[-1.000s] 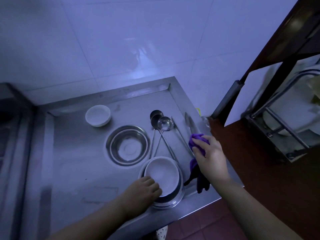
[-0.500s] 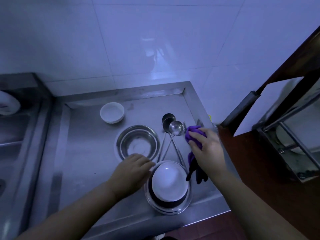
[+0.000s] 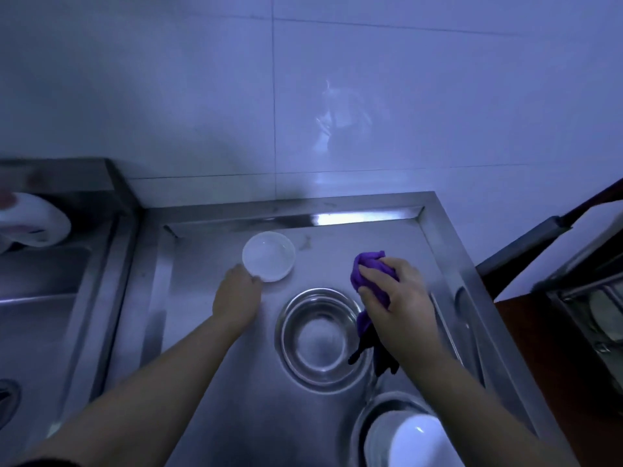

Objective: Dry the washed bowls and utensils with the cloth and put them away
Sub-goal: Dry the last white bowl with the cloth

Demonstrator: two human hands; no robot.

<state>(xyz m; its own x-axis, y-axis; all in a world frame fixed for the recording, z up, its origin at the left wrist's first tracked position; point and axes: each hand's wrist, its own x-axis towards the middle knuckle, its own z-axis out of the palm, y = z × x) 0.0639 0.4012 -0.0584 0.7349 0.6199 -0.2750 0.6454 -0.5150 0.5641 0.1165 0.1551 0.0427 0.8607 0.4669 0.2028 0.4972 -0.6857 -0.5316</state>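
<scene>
Head view: left hand (image 3: 236, 296) touching near rim of small white bowl (image 3: 268, 256) beyond steel bowl (image 3: 320, 338), finger state unclear; right hand (image 3: 397, 305) beside steel bowl, gripping purple cloth (image 3: 371, 276).

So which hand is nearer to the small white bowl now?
Left. The left hand touches the near rim of the small white bowl; the right hand holds the purple cloth off to the bowl's right, apart from it.

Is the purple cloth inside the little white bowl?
No, the purple cloth is bunched in the right hand, off to the side of the little white bowl, which the left hand touches.
</scene>
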